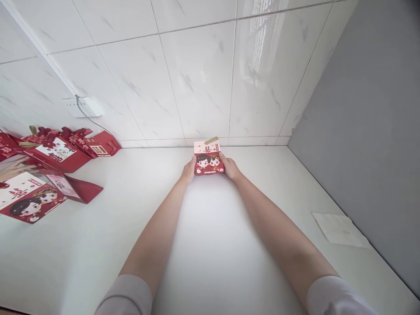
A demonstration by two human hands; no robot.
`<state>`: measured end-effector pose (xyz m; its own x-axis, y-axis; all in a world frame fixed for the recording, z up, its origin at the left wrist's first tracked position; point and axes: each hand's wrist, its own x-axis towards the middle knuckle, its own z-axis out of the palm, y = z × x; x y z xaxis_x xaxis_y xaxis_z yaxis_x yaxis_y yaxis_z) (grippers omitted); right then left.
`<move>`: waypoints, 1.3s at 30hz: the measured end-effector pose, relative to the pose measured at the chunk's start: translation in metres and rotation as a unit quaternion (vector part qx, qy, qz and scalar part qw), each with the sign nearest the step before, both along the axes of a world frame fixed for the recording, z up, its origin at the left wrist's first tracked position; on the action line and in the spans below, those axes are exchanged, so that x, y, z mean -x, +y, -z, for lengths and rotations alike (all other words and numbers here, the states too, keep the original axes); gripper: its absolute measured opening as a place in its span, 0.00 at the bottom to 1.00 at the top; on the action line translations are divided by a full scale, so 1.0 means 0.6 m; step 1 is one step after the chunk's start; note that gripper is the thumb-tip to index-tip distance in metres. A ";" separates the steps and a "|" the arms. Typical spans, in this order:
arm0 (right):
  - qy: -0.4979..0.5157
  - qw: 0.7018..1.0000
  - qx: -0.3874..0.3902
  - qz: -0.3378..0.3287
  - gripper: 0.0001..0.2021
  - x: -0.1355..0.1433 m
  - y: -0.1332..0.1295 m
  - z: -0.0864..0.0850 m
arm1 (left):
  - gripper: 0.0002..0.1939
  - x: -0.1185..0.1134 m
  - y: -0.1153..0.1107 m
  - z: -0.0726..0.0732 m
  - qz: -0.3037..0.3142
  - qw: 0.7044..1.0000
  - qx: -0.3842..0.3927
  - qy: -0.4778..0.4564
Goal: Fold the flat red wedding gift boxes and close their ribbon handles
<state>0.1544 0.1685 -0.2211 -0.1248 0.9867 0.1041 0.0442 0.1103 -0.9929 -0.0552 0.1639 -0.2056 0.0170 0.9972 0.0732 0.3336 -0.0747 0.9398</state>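
Note:
A small red and cream gift box (209,162) with two cartoon faces on its front stands near the back of the white table, close to the tiled wall. A gold ribbon handle (211,140) shows at its top. My left hand (188,169) presses against the box's left side, and my right hand (229,167) against its right side. Between them the hands grip the box, its printed front facing me. The fingers behind the box are hidden.
Several red gift boxes and bags (62,153) crowd the left of the table (138,183). Another person's hand (18,169) is among them, above a box with cartoon faces (31,201). A white paper sheet (339,229) lies right, by the grey panel (370,122). A cable (88,118) hangs from the socket.

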 end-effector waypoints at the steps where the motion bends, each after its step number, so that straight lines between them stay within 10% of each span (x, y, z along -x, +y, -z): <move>1: -0.001 1.000 -0.001 0.002 0.35 0.000 0.000 0.000 | 0.40 0.000 0.000 -0.001 -0.001 1.000 0.001 0.002; 25: -0.026 1.000 -0.007 0.011 0.35 -0.002 -0.002 -0.006 | 0.43 0.000 0.008 0.001 -0.005 0.999 0.002 0.034; 39: -0.087 0.988 -0.089 0.089 0.25 0.007 -0.037 -0.016 | 0.20 -0.003 -0.010 0.010 0.003 0.988 -0.118 0.102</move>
<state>0.1499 0.1465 -0.2118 0.0179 0.9626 0.2702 0.2477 0.2576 -0.9340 -0.0532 0.1581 -0.2114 0.0611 0.9523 0.2990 0.5136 -0.2868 0.8087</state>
